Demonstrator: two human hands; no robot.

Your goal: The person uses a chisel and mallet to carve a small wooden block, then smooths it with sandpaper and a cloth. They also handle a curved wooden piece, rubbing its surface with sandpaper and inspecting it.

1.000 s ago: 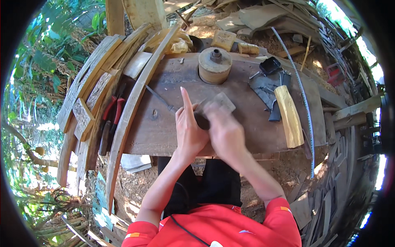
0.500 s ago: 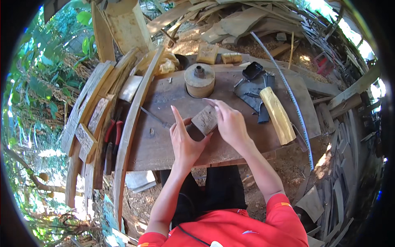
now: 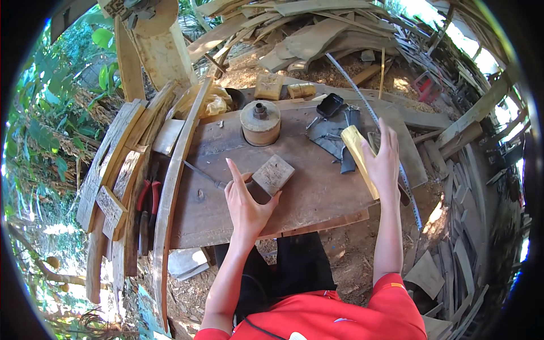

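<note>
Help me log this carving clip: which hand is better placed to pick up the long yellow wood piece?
Probably the right hand: it rests open against the long yellow wood piece. The left hand is away at the small square wood block, steadying it on the workbench.

Small square wood block (image 3: 273, 174), kinda weathered, sits tilted on the counter (image 3: 317, 198); pale yellow wood piece (image 3: 360, 156) lies lengthwise further right.
</note>
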